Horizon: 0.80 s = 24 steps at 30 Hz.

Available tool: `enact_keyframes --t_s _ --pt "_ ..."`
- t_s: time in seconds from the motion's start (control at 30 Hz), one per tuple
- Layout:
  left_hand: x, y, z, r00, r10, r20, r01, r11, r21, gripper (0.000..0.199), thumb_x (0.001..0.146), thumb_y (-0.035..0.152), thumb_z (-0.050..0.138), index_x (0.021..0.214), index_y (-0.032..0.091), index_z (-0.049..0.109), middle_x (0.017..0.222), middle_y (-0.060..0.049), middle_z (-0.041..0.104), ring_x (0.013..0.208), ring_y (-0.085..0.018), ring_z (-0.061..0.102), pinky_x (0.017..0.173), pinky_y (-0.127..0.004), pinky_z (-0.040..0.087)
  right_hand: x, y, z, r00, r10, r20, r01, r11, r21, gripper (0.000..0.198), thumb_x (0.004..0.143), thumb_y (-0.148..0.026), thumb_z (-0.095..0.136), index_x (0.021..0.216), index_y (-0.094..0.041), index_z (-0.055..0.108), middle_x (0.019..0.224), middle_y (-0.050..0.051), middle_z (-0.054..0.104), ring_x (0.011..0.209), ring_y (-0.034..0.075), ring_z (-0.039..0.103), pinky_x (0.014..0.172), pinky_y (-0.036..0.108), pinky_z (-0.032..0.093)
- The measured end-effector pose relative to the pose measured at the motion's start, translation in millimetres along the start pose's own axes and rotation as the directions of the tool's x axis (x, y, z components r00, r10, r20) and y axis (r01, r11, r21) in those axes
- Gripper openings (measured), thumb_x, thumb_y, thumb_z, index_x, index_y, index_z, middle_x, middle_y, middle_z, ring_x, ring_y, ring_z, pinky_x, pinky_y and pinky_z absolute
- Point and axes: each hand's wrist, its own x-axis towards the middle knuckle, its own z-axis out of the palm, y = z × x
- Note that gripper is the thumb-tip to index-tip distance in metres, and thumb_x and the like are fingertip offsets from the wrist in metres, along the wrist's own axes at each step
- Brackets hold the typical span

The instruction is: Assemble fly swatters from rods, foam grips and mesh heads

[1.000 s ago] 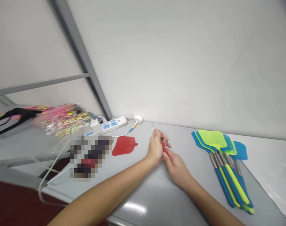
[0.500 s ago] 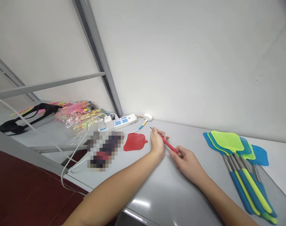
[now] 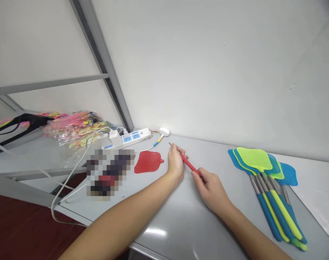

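Note:
Both hands grip one red fly swatter handle [image 3: 190, 165] with a short metal rod at its far end. My left hand [image 3: 176, 160] is closed round the rod end, and the metal tip pokes out past the thumb. The lower red end sits in my right hand [image 3: 211, 186], pinched between thumb and fingers. Just left of my left hand, a loose red mesh swatter head [image 3: 148, 162] lies flat on the grey table [image 3: 167, 220], its short stem facing right. It is apart from the handle.
Several green and blue fly swatters [image 3: 272, 195] lie in a pile at the right. A white power strip [image 3: 131, 138] with plugs and cables, and a white round device [image 3: 164, 131], lie at the back. Plastic-wrapped bundles [image 3: 74, 126] and a black strap [image 3: 31, 122] are beyond the metal frame [image 3: 99, 54].
The view has turned slightly to the right, so everything appears shifted left. Both hands keep their hold on the red handle, with almost no change in pose.

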Motion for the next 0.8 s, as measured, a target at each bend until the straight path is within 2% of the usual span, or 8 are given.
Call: enact_keyframes --t_s 0.1,0.2,0.27,0.33,0.4,0.47,0.63,0.8 --pt "-2 2 -2 0.998 0.036 0.051 -0.039 0.997 0.066 0.029 0.091 0.042 0.044 0.071 0.021 0.041 0.058 0.005 0.043 0.045 -0.008 0.037 0.049 -0.021 0.037 1 0 0 0.993 0.067 -0.1 -0.056 0.993 0.108 0.039 0.095 -0.05 0.043 0.068 -0.022 0.039 0.057 -0.006 0.034 0.052 0.011 0.031 0.049 0.026 0.023" --pt "-8 5 -2 0.987 0.065 0.145 -0.088 0.984 0.156 0.031 0.088 0.039 0.047 0.064 0.02 0.044 0.056 0.003 0.047 0.045 -0.008 0.037 0.046 -0.023 0.032 6 1 -3 0.953 0.196 -0.232 -0.097 0.92 0.38 0.039 0.093 -0.054 0.048 0.071 -0.022 0.046 0.057 -0.007 0.032 0.051 0.011 0.029 0.047 0.025 0.024" --pt "-14 6 -1 0.968 0.087 0.236 -0.14 0.966 0.219 0.035 0.087 0.039 0.046 0.058 0.02 0.044 0.053 0.001 0.048 0.045 -0.01 0.038 0.047 -0.024 0.032 11 2 -7 0.905 0.351 -0.24 -0.127 0.762 0.635 0.038 0.09 -0.055 0.052 0.072 -0.022 0.046 0.056 -0.009 0.028 0.048 0.01 0.026 0.045 0.024 0.025" --pt "-21 7 0 0.931 0.118 0.344 -0.22 0.937 0.272 0.04 0.088 0.041 0.044 0.054 0.02 0.045 0.053 0.0 0.048 0.048 -0.011 0.039 0.048 -0.025 0.032 18 4 -12 0.871 0.465 -0.16 -0.141 0.547 0.825 0.038 0.087 -0.054 0.057 0.071 -0.022 0.044 0.054 -0.01 0.025 0.046 0.008 0.023 0.043 0.023 0.027" --pt "-27 10 0 0.88 0.157 0.449 -0.319 0.895 0.312 0.044 0.089 0.045 0.039 0.054 0.02 0.048 0.056 -0.002 0.051 0.052 -0.013 0.042 0.05 -0.027 0.033 23 6 -19 0.858 0.507 -0.085 -0.132 0.377 0.917 0.038 0.086 -0.049 0.061 0.068 -0.022 0.041 0.053 -0.011 0.025 0.044 0.007 0.022 0.042 0.022 0.028" --pt "-29 17 -3 0.825 0.195 0.53 -0.421 0.838 0.347 0.049 0.089 0.052 0.033 0.056 0.021 0.051 0.06 -0.004 0.052 0.055 -0.015 0.043 0.055 -0.029 0.036 27 9 -26 0.858 0.511 -0.053 -0.112 0.288 0.951 0.038 0.087 -0.044 0.06 0.066 -0.022 0.037 0.053 -0.01 0.026 0.043 0.007 0.021 0.041 0.021 0.028" --pt "-9 61 -13 0.747 0.222 0.627 -0.605 0.618 0.502 0.039 0.074 0.047 0.058 0.047 0.024 0.044 0.056 -0.002 0.043 0.06 -0.017 0.041 0.066 -0.03 0.036 29 13 -31 0.856 0.512 -0.066 -0.092 0.278 0.956 0.038 0.089 -0.044 0.054 0.066 -0.023 0.032 0.05 -0.011 0.023 0.042 0.007 0.02 0.041 0.021 0.029" --pt "25 123 -27 0.811 0.176 0.558 -0.58 0.365 0.728 0.036 0.082 0.042 0.054 0.056 0.023 0.039 0.059 0.001 0.036 0.063 -0.017 0.039 0.062 -0.028 0.029 28 15 -24 0.861 0.499 -0.099 -0.1 0.356 0.929 0.041 0.087 -0.046 0.058 0.066 -0.024 0.032 0.049 -0.011 0.023 0.042 0.008 0.021 0.041 0.022 0.031"
